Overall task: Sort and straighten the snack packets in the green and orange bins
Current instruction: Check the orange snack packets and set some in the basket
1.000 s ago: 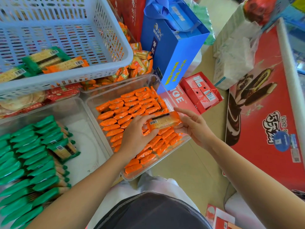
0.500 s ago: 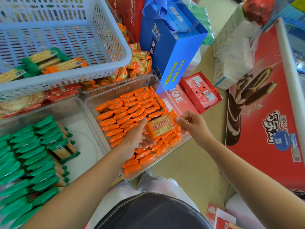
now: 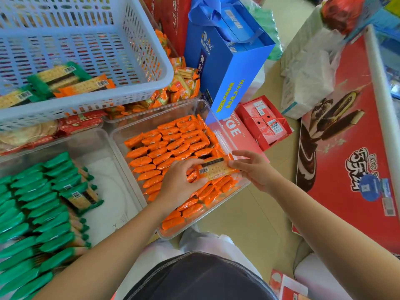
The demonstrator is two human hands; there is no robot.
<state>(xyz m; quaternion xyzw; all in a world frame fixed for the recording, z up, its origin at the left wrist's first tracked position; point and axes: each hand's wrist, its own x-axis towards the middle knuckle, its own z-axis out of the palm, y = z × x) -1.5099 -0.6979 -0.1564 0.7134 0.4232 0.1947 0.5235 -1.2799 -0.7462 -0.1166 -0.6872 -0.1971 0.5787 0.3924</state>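
Head camera looks down past my lap to both hands, which meet over the orange bin (image 3: 151, 123). My left hand (image 3: 179, 185) lies palm down on the rows, and its fingertips curl onto the left end of one loose orange packet (image 3: 216, 168). My right hand (image 3: 257, 169) pinches the right end of the same packet between thumb and fingers, with the other fingers spread. The packet lies flat with its barcode up, across the rows near the right wall of the bin and not yet slotted in. I judge that the orange side is nearly done: most packets stand on edge in tidy rows, and only those under and around my hands look uneven. To the left, in the green bin (image 3: 112, 191), the green packets (image 3: 32, 213) stand in rows on its left part, while the right part shows bare floor. One flat green packet (image 3: 80, 197) lies on top of them and needs to be turned. Farther away, the white basket (image 3: 108, 100) holds a few unsorted packets, at least one orange (image 3: 86, 85) and two green, so I think sorting is well advanced but not finished. Beyond it stands a blue gift bag (image 3: 227, 68).
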